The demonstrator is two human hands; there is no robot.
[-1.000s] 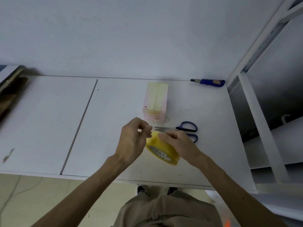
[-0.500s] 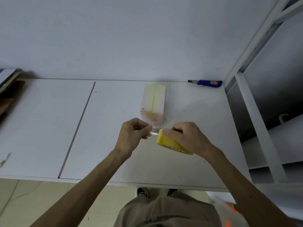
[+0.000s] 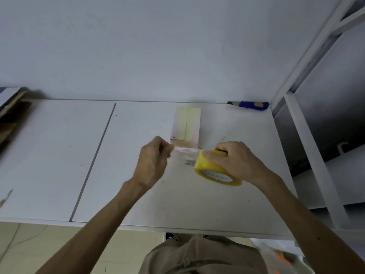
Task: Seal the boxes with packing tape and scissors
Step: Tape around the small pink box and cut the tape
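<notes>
A small pale pink and yellow box (image 3: pixel 186 124) lies on the white table (image 3: pixel 59 155), its top flaps closed with a seam down the middle. My right hand (image 3: pixel 239 159) grips a yellow roll of packing tape (image 3: pixel 215 171) just in front of the box. My left hand (image 3: pixel 154 161) pinches the free end of a clear tape strip (image 3: pixel 185 155) stretched between the two hands. The scissors are hidden behind my right hand.
A blue utility knife (image 3: pixel 250 105) lies at the table's back right corner by the wall. A white metal frame (image 3: pixel 308 135) stands to the right. Brown cardboard (image 3: pixel 9 115) sits at the far left edge.
My hands have drawn apart: the right one carried the roll to the right while the left kept the tape end, so a longer strip is pulled out. The scissors are now covered.
</notes>
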